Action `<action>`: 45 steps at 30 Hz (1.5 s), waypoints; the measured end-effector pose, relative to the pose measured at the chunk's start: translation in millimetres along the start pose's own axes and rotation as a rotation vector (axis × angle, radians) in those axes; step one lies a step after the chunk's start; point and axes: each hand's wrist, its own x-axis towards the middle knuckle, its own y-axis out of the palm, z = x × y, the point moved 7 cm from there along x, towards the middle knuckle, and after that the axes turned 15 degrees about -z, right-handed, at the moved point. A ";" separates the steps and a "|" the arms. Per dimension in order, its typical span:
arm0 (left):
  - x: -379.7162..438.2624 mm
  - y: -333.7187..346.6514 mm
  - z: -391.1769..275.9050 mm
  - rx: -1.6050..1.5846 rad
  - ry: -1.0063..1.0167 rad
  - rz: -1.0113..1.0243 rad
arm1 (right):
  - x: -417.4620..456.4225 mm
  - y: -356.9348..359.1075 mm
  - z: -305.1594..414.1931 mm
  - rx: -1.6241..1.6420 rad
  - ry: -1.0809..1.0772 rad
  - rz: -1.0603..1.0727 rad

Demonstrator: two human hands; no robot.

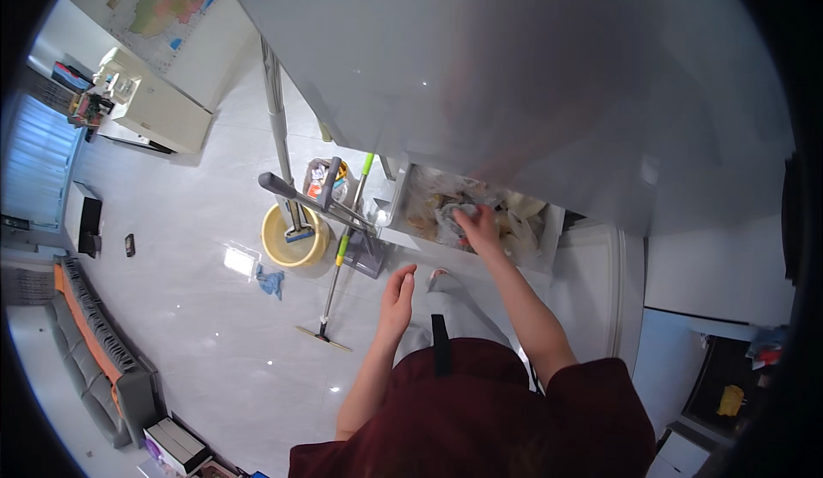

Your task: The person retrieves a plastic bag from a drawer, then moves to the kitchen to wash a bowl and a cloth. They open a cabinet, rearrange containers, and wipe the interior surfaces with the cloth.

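A pulled-out drawer (421, 241) beneath a tall glossy grey panel is filled with clear plastic bags and brownish contents I cannot make out. My right hand (481, 228) reaches down into it, its thumb and fingers around a crumpled translucent plastic bag (450, 221). In front of the drawer, to its lower left, my left hand (397, 301) hangs in the air with nothing in it, fingers loosely bent and thumb a little apart.
Left of the drawer stand a yellow bucket (265, 241) with a mop (278, 131) in it, a lined waste bin (319, 182), a dustpan (365, 256) and a floor squeegee (331, 291). A blue cloth (271, 282) lies on the tiles. A grey sofa (90, 362) stands far left.
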 end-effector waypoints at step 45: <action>259.6 147.6 59.0 -0.784 -0.583 0.863 | 100.5 -64.7 -78.4 1.157 0.322 -0.128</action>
